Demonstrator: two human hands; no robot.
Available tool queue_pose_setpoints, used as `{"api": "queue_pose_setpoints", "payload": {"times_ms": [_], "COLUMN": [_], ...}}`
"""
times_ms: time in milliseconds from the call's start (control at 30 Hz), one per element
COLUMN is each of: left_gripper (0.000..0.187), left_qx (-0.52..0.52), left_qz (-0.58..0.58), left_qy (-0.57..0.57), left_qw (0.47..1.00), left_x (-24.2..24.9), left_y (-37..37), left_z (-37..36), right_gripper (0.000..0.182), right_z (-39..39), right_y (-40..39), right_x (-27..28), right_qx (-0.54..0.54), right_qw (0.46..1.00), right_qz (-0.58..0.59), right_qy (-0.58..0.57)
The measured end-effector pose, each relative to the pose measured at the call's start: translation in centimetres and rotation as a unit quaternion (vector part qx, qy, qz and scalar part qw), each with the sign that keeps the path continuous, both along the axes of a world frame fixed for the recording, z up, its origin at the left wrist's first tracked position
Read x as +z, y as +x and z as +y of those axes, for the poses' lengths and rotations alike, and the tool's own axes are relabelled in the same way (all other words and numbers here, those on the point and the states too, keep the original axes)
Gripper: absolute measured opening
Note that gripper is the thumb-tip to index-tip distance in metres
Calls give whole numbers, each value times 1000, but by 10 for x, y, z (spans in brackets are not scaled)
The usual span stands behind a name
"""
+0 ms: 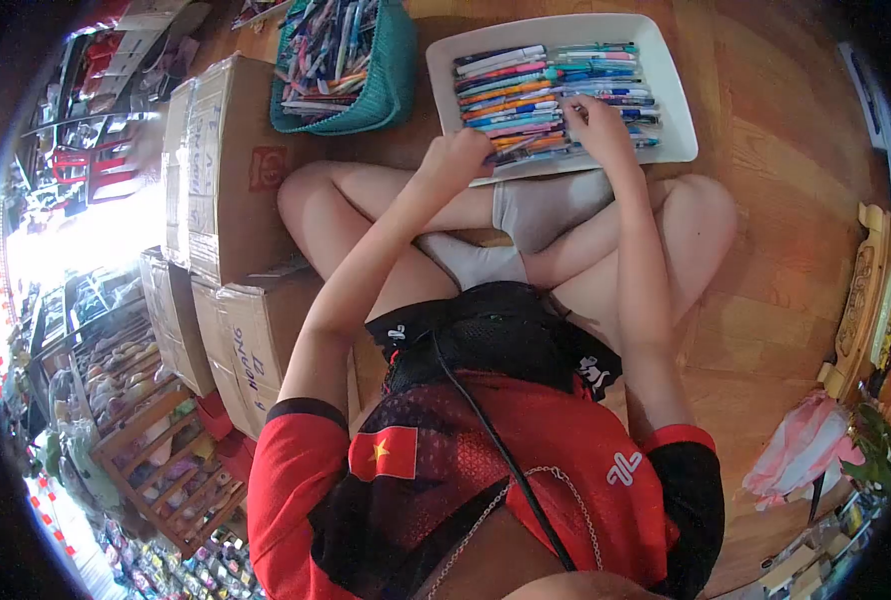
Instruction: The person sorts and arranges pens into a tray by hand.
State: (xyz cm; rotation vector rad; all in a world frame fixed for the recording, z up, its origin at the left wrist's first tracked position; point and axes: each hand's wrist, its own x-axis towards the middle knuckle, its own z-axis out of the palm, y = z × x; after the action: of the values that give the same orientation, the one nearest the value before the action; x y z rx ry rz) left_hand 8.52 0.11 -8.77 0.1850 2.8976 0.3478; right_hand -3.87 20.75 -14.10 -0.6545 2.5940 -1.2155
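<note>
— Left hand [458,152] first: curled over the near rim of the tray [671,100]. Cannot tell whether pinching anything underneath.
— And the right hand [598,125]?
— Loosely spread, fingertips pressed down on the pens [526,95], gripping nothing.
— Whereabouts of the pens?
— Directly under both hands, laid side by side in rows across the tray, just past the crossed legs.
— Step in hand, at a guess?
— Looks like lining up the rows or picking through them. Seemingly midway.
— Needed for a next move?
— Probably a light pinch on one single pen, without rolling the neighbours out of line.
— Beyond the hands?
— Further off, left of the left hand, a green basket [396,85] heaped with more of the same. Cardboard boxes [226,170] further left again.
</note>
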Motion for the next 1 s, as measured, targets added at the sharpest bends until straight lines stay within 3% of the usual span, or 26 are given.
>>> {"api": "queue_pose_setpoints", "payload": {"times_ms": [367,567,800,1000], "left_gripper": [23,22,20,20], "left_qx": [-11,49,71,72], "left_qz": [-11,34,28,38], "left_qy": [-55,48,47,64], "left_qw": [998,997,996,995], "left_x": [-30,-28,-35,-41], "left_y": [-7,-7,-2,-5], "left_z": [6,6,12,13], "right_gripper": [21,18,14,14], "right_z": [-1,3,0,-1], "right_y": [-6,-6,-3,2], "right_x": [-18,-20,-20,-18], "right_qx": [53,62,132,157], "right_qw": [998,998,986,982], "right_qz": [-1,-15,-89,-86], "right_qy": [22,25,42,65]}}
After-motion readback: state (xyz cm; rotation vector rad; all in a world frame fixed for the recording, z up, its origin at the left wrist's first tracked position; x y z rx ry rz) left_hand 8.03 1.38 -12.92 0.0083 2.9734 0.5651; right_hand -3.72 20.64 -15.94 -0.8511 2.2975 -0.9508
